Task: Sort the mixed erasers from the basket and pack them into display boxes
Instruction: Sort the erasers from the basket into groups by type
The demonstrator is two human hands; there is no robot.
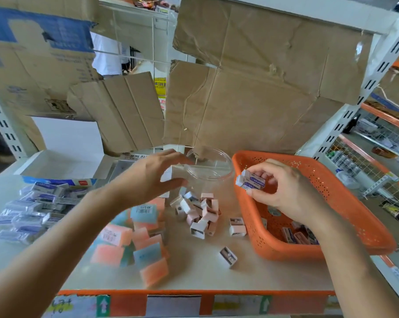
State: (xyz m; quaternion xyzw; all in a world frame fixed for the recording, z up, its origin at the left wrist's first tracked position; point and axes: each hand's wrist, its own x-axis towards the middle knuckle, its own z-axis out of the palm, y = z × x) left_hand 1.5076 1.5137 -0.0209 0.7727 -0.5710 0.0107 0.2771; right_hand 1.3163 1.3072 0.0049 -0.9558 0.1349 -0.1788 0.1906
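My right hand point(278, 191) hovers over the orange basket point(345, 203) and pinches two white erasers with blue sleeves point(251, 181). A few more erasers point(299, 235) lie in the basket's near corner. My left hand point(152, 177) grips a white block-shaped item point(171, 174) just above the clear plastic jar point(208, 166). A heap of pink and white sharpeners point(200, 214) lies below the jar. Pink and blue erasers point(136, 237) are piled in the middle. Wrapped white and blue erasers point(33, 207) are piled at the left.
An open white display box point(65, 161) stands at the back left. One sharpener point(228, 257) lies alone near the basket's front. Cardboard sheets point(251, 88) close off the back. White shelf uprights point(358, 106) stand at the right. An orange strip point(194, 292) marks the table's front edge.
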